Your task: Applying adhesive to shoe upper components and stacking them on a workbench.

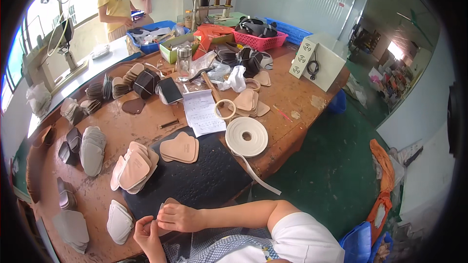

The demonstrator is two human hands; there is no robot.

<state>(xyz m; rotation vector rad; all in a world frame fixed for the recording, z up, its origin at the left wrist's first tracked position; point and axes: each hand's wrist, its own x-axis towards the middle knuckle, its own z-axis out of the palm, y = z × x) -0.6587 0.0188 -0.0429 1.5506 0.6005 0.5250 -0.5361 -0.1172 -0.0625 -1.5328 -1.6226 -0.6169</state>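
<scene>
Close to my body at the table's near edge, my right hand (178,218) and my left hand (147,236) meet fingertip to fingertip. Both are closed in a pinch on a tan leather piece (170,200), whose rounded tip shows above my right knuckles; most of it is hidden by the fingers. Just beyond lies a black perforated mat (195,185). On it rest two or more tan leather pieces (180,147), and a fanned stack of similar pieces (135,168) overlaps its left edge. A small pile of white pieces (119,221) sits left of my left hand.
A roll of white tape (247,137) stands at the mat's far right, its tail hanging off. Beyond are written paper (204,112), a hammer handle (212,87), a glass jar (184,62) and a pink basket (261,39). White stacks (92,151) line the left. Another person (115,7) stands across.
</scene>
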